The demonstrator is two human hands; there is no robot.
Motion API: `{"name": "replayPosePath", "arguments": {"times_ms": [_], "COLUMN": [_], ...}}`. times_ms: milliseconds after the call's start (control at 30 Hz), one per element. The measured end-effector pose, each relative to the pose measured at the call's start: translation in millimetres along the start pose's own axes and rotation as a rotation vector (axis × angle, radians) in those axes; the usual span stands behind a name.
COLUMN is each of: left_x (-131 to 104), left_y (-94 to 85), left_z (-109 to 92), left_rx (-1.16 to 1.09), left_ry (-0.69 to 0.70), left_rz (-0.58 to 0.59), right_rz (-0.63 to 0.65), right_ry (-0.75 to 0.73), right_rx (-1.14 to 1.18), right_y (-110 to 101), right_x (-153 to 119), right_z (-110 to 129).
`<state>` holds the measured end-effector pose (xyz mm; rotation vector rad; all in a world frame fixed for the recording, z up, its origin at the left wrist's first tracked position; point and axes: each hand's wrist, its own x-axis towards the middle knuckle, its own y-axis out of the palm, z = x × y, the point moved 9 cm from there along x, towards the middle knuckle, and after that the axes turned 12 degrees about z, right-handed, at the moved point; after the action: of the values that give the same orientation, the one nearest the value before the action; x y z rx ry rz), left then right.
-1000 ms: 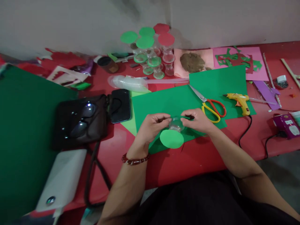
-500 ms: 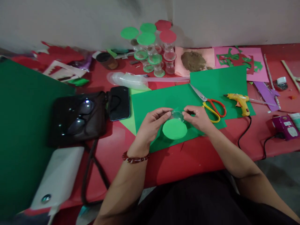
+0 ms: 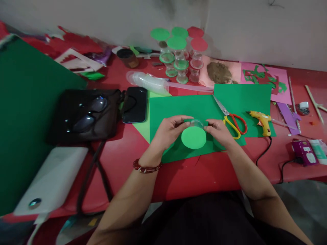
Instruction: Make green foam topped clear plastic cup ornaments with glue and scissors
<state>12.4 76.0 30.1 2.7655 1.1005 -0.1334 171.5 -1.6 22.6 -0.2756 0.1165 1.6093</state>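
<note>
Between my two hands is a clear plastic cup piece (image 3: 197,124) with a light green paper disc (image 3: 193,137) on its near end. My left hand (image 3: 171,132) pinches its left side between thumb and fingers. From the right, my right hand (image 3: 217,131) grips the other side with bent fingers. Both hands are above a dark green paper sheet (image 3: 178,105). Scissors (image 3: 231,119) with red and yellow handles lie right of my right hand, and a yellow glue gun (image 3: 260,120) lies farther right.
Clear cup stacks with green and red discs (image 3: 181,64) stand at the back. A phone (image 3: 135,104), black bag (image 3: 107,119) and white power bank (image 3: 53,180) are left. Brown powder (image 3: 219,72) lies on pink paper. The glue gun's cord (image 3: 264,153) runs over the front edge.
The camera view has shifted and turned slightly. The cup piece and green disc remain between my hands, with the disc tilted a little differently. Both hands keep their hold.
</note>
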Motion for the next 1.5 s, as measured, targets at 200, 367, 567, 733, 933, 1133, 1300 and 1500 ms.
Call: {"name": "replayPosePath", "arguments": {"times_ms": [200, 367, 567, 733, 933, 1133, 1300, 1500], "left_x": [-0.4, -1.3, 2.9, 3.6, 0.3, 1.2, 5.7, 5.6], "left_y": [3.5, 8.1, 12.0, 7.0, -1.3, 5.9, 13.4, 8.1], "left_z": [-16.5, -15.6, -2.6, 2.5, -4.7, -6.4, 4.5, 2.8], "left_rx": [0.083, -0.011, -0.278, -0.237, 0.057, 0.001, -0.221, -0.246], "left_ry": [0.095, 0.093, 0.055, 0.029, 0.065, 0.07, 0.025, 0.078], "left_rz": [0.026, 0.009, -0.034, -0.065, -0.084, -0.051, -0.046, -0.119], "right_rz": [-0.041, -0.109, -0.2, -0.155, -0.134, -0.204, -0.331, -0.306], "right_ry": [-0.068, -0.115, -0.171, -0.109, -0.072, -0.088, -0.133, -0.098], "right_rx": [0.01, -0.065, 0.005, 0.066, 0.068, -0.01, -0.018, 0.007], "right_y": [1.7, 0.2, -4.4, -0.6, -1.1, -5.9, -12.4, -7.4], "right_x": [-3.0, -8.4, -10.4, -5.0, -3.2, -5.5, -10.7, -9.1], "right_z": [13.6, 21.1, 20.4, 12.4, 12.1, 11.9, 15.2, 10.0]}}
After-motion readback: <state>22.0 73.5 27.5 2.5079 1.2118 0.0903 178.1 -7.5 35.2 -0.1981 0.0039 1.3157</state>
